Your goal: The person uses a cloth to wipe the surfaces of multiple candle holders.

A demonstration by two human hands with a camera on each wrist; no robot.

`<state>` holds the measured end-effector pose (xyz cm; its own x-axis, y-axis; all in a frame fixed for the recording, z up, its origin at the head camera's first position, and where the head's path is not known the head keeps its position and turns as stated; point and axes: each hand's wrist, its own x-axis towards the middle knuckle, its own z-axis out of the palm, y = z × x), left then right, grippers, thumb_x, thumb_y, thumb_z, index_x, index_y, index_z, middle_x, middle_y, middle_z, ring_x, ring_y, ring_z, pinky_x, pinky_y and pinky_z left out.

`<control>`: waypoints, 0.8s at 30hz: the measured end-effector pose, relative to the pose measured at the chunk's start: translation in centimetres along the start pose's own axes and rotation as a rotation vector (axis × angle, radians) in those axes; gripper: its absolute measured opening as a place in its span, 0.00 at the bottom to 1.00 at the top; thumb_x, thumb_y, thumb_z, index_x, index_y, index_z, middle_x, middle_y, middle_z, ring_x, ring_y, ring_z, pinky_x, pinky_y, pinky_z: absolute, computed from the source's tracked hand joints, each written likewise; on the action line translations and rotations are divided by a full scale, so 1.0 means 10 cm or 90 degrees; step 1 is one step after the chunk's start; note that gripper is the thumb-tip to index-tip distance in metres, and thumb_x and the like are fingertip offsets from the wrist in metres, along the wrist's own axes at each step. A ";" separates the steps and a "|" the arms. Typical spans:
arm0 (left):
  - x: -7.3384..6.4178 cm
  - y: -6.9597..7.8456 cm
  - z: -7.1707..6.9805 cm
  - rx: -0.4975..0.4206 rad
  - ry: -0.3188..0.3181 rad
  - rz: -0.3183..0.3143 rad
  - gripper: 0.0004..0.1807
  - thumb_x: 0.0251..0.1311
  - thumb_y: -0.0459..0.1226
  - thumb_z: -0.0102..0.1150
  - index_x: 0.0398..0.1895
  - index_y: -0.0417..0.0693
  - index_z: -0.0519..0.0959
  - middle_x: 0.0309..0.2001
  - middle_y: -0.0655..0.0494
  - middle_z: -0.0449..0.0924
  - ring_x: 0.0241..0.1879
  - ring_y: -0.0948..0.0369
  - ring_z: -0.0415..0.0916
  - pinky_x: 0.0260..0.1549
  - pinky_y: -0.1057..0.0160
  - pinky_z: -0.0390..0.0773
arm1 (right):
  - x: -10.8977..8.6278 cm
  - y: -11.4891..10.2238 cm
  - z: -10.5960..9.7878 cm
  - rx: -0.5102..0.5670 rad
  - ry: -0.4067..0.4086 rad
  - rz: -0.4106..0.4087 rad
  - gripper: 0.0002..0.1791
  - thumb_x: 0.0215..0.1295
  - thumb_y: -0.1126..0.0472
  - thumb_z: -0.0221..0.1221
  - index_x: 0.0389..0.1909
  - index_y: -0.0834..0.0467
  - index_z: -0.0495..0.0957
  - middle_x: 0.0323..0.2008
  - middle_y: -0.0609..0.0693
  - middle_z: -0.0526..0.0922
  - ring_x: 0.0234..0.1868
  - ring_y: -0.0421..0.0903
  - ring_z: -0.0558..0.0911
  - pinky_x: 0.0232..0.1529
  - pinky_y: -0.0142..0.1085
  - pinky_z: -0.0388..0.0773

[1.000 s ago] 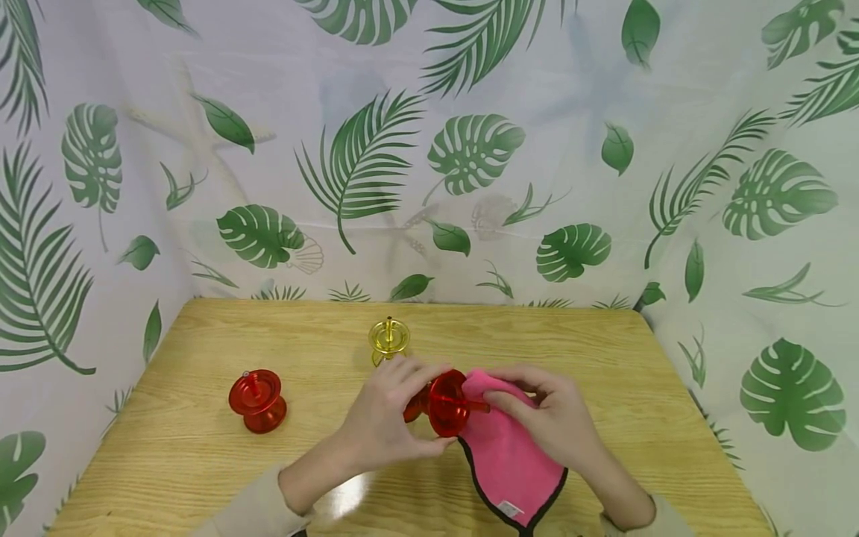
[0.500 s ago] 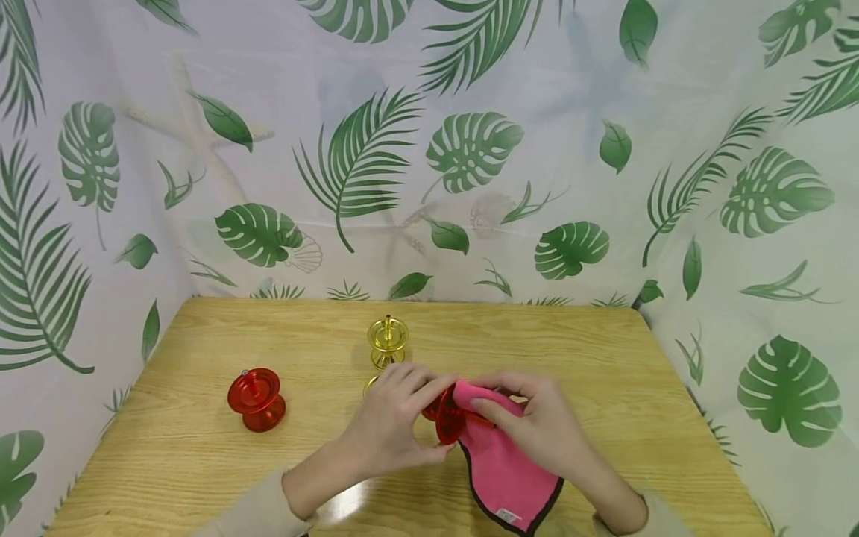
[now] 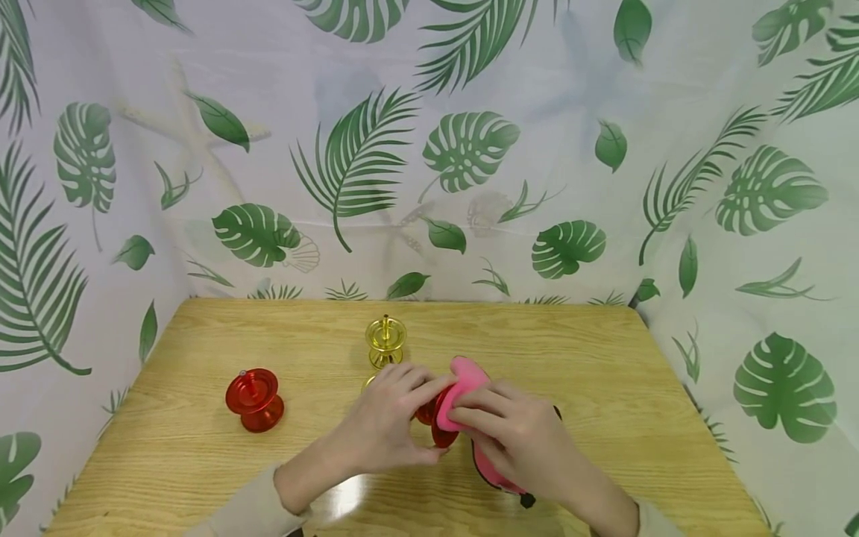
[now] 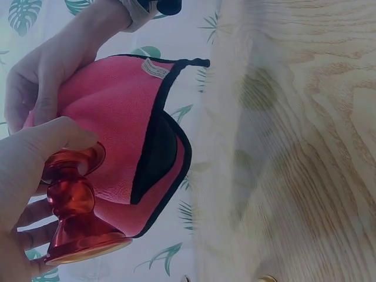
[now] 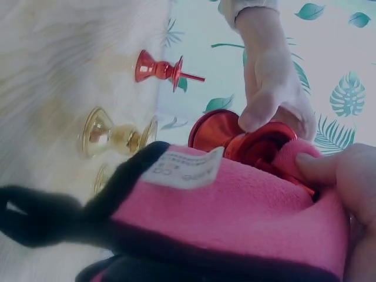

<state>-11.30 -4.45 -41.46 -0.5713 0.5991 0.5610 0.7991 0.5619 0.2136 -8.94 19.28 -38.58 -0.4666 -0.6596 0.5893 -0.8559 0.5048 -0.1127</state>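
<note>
My left hand [image 3: 382, 425] grips a red metal candle holder [image 4: 73, 202] by its stem and dish, tilted off the table with the dish end toward my right hand. In my right hand [image 3: 526, 440] is a pink cloth [image 3: 467, 377] with black edging and a white label, pinched between thumb and fingers. The cloth presses against the dish and spike side of the candle holder, hiding most of the spike in the head view. The rest of the cloth [image 4: 111, 111] hangs below my right hand.
Another red candle holder [image 3: 255, 399] stands upright on the wooden table [image 3: 168, 477] at the left. A gold candle holder [image 3: 385, 341] stands beyond my left hand. A second gold one [image 5: 101, 179] is partly hidden. Leaf-print fabric [image 3: 376, 164] surrounds the table's back and sides.
My right hand has turned over, bringing the cloth up over the dish of the candle holder, and the cloth's top now sticks up. The spike has gone from sight. My left hand keeps its grip.
</note>
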 end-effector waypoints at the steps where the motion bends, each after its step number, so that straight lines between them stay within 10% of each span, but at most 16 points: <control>1: 0.00 0.00 0.00 0.001 -0.002 -0.001 0.47 0.35 0.53 0.87 0.64 0.51 0.80 0.45 0.61 0.82 0.48 0.62 0.77 0.49 0.60 0.78 | 0.00 0.01 0.00 -0.007 -0.002 -0.014 0.09 0.67 0.61 0.70 0.47 0.52 0.90 0.45 0.45 0.90 0.44 0.43 0.87 0.43 0.35 0.89; 11: -0.05 -0.04 -0.01 0.002 -0.012 -0.025 0.50 0.35 0.53 0.86 0.68 0.54 0.78 0.49 0.60 0.84 0.52 0.60 0.79 0.55 0.56 0.81 | -0.02 0.05 -0.04 0.070 0.051 0.000 0.24 0.44 0.75 0.77 0.45 0.55 0.89 0.41 0.49 0.91 0.39 0.45 0.89 0.42 0.27 0.86; 24: -0.07 -0.07 -0.03 0.022 0.011 -0.026 0.45 0.37 0.52 0.85 0.64 0.52 0.81 0.46 0.60 0.83 0.47 0.60 0.78 0.53 0.56 0.81 | -0.04 0.03 -0.12 0.106 0.038 0.088 0.24 0.50 0.76 0.75 0.47 0.52 0.88 0.42 0.44 0.90 0.42 0.40 0.88 0.46 0.23 0.83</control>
<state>-11.36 -5.41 -41.80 -0.6000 0.5648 0.5666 0.7678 0.6054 0.2095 -8.80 20.35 -37.90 -0.5725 -0.5538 0.6045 -0.8119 0.4858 -0.3239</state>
